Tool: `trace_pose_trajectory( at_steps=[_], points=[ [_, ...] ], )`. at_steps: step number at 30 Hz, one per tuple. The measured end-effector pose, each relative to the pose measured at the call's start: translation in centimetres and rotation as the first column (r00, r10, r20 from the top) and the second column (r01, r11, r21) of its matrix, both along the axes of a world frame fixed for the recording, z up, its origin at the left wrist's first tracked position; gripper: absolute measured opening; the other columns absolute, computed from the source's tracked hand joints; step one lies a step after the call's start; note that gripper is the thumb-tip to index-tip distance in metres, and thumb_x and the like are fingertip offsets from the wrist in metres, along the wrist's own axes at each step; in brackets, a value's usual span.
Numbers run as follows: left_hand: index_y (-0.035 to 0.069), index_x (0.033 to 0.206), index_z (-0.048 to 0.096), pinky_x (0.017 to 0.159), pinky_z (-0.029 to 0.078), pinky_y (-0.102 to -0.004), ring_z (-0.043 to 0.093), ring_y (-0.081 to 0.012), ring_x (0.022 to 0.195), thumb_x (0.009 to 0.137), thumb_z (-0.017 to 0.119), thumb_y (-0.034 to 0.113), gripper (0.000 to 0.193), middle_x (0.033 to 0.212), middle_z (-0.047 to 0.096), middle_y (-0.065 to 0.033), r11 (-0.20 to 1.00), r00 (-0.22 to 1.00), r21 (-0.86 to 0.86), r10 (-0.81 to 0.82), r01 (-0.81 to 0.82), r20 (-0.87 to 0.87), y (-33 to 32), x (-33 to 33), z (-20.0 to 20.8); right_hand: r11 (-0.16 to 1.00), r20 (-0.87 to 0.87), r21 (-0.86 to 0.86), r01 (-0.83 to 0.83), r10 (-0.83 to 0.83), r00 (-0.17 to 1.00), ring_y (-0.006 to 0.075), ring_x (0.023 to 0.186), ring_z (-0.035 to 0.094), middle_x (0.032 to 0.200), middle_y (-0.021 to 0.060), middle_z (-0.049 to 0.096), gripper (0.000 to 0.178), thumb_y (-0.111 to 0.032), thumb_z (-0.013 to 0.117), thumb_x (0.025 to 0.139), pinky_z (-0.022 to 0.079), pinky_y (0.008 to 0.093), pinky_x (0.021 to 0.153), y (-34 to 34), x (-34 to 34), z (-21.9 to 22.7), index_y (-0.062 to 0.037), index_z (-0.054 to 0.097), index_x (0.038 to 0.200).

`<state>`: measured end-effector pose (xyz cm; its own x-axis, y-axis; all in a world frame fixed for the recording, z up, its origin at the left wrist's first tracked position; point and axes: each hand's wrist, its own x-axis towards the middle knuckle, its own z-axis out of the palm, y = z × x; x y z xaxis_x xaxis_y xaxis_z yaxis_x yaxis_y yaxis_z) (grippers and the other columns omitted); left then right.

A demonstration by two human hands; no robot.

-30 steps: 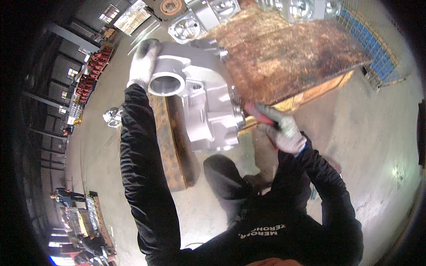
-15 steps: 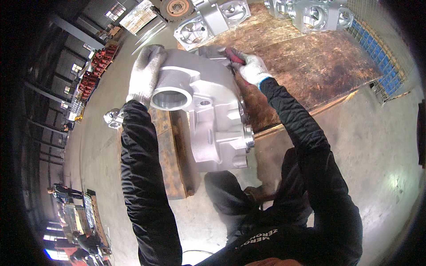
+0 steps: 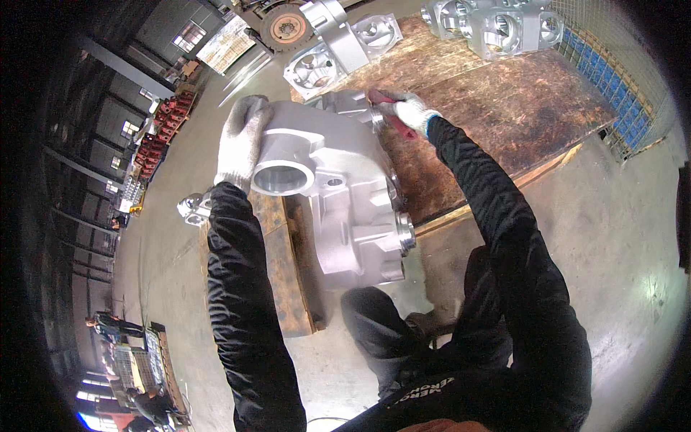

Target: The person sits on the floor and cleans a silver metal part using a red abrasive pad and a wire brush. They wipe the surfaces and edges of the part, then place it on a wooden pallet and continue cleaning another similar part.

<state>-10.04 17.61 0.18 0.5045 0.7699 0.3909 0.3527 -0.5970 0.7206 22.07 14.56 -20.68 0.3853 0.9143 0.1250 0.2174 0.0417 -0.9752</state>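
A large silver-grey metal casting (image 3: 327, 194) with a round bore at its left stands in front of me, beside the worn wooden tabletop. My left hand (image 3: 243, 144), in a whitish knit glove, grips the casting's upper left end; its fingertips curl over the far side. In a similar glove, my right hand (image 3: 409, 112) pinches a dark red cloth (image 3: 405, 128) against the casting's far right edge. Part of the cloth hangs below the fingers, over the tabletop. The casting's underside and far face are hidden.
More silver castings (image 3: 338, 50) stand at the far edge of the brown wooden tabletop (image 3: 497, 122), others at its far right. A wooden board (image 3: 281, 266) lies left of the casting. Blue mesh (image 3: 612, 93) borders the right. People (image 3: 115, 324) are far off at lower left.
The view has shifted, so the whole scene sits a little lower. My right hand and the red cloth have moved slightly along the casting's edge. My left hand keeps its hold.
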Motion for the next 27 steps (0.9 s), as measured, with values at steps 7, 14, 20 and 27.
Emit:
trace_pose_trajectory(
  at_steps=[7,14,20,27],
  points=[
    [0.003,0.119,0.067,0.09,0.05,-0.029,0.062,-0.0147,0.097,0.098,0.066,0.024,0.03,0.105,0.068,-0.0068,0.998,0.998,-0.047,-0.033,0.035,0.044,-0.1,0.5,0.4,1.0,-0.322,-0.023,0.017,-0.024,0.946,0.0201,0.082,0.064,0.094,0.0097,0.073,0.047,-0.04,0.081,0.083,0.05,0.0384,0.076,3.2,1.6,-4.9,-0.002,0.075,0.11],
    [0.004,0.12,0.067,0.094,0.049,-0.0308,0.063,-0.0164,0.102,0.095,0.07,0.025,0.032,0.109,0.07,-0.0087,1.0,1.0,0.025,0.01,-0.011,0.028,1.2,-0.1,-0.1,0.995,-0.465,-0.086,0.058,-0.092,0.881,0.0175,0.053,0.056,0.07,0.0067,0.064,0.028,-0.033,0.078,0.089,0.04,0.0362,0.044,0.3,-1.5,-4.9,-0.0059,0.07,0.085],
    [0.005,0.12,0.068,0.095,0.048,-0.03,0.062,-0.0162,0.104,0.097,0.066,0.024,0.03,0.111,0.069,-0.0057,1.0,1.0,0.009,0.005,-0.005,-0.026,0.7,-0.2,-0.1,0.996,-0.539,-0.057,0.067,-0.088,0.838,0.0164,0.056,0.058,0.072,0.0057,0.065,0.023,-0.027,0.078,0.091,0.044,0.0351,0.046,-3.1,-3.9,-4.4,-0.0048,0.072,0.091],
    [0.005,0.122,0.067,0.097,0.048,-0.0309,0.063,-0.0172,0.106,0.098,0.064,0.03,0.035,0.115,0.069,-0.0088,1.0,1.0,-0.008,-0.03,0.03,-0.006,0.7,0.3,-0.2,0.97,-0.046,0.126,0.206,-0.201,0.978,0.0275,0.094,0.074,0.112,0.017,0.076,0.046,-0.034,0.073,0.091,0.058,0.041,0.082,-2.4,-1.3,2.3,-0.0045,0.071,0.126]
  ],
)
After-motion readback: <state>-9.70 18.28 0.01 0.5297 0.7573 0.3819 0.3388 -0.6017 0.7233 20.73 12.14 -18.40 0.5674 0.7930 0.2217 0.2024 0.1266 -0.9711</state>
